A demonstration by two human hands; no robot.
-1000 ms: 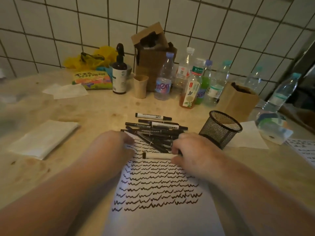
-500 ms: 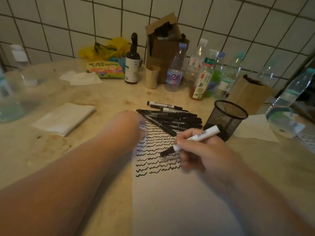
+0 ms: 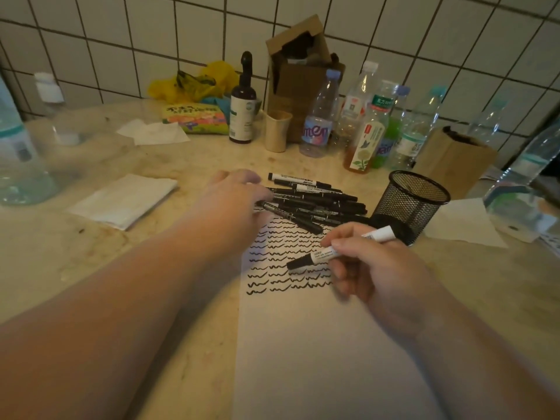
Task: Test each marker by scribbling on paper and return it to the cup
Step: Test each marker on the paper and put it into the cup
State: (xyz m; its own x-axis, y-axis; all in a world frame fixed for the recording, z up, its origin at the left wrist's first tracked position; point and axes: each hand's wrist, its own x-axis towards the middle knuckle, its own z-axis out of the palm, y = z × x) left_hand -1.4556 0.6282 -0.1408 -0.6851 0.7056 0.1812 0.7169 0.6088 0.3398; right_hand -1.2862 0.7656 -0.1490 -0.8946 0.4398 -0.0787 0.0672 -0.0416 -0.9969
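Note:
A white sheet of paper lies in front of me, its upper part covered with rows of black squiggles. My right hand holds a white-barrelled marker with its black cap end pointing left, just above the squiggles. My left hand rests flat on the paper's top left corner, its fingers touching a pile of several black markers at the paper's far edge. A black mesh cup stands to the right of the pile; nothing shows above its rim.
Folded white tissues lie at left. Along the tiled wall stand several plastic bottles, a dark pump bottle, a small beige cup, cardboard boxes and a snack packet. Another tissue lies right of the cup.
My right hand picked a white marker off the paper and lifted it over the squiggles. My left hand stayed at the paper's top left corner. The view shifted, and the paper looks further right.

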